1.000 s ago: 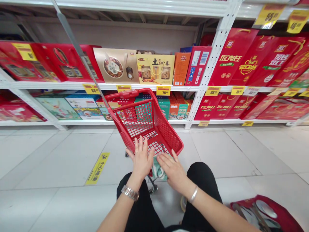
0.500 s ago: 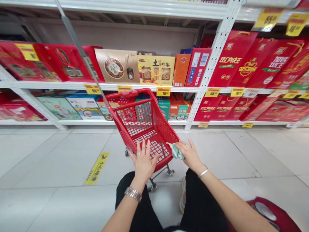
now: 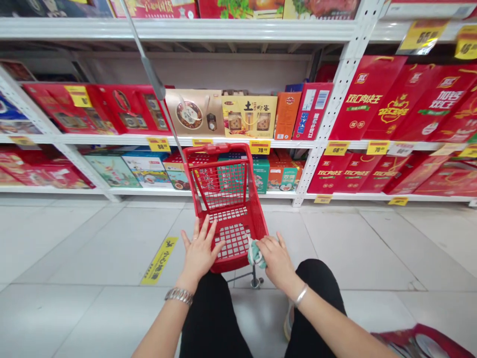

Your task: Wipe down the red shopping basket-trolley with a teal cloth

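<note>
A small red shopping cart with a grid basket stands in front of my knees. My left hand, a metal watch on its wrist, is at the basket's near left side with its fingers spread and nothing in it. Whether it touches the plastic I cannot tell. In my right hand a crumpled green and white cloth is gripped, at the near right corner of the basket. A thin metal pole rises from the cart's far left corner. The basket holds nothing that I can see.
White shelves with boxed goods and yellow price tags run behind the cart. Red gift bags fill the right bay. A yellow floor sticker lies at left. Part of a red package shows at bottom right.
The cart has turned to stand straighter before me. My left hand has shifted left, and my right hand with the cloth has come slightly left and down. The view has tilted up.
</note>
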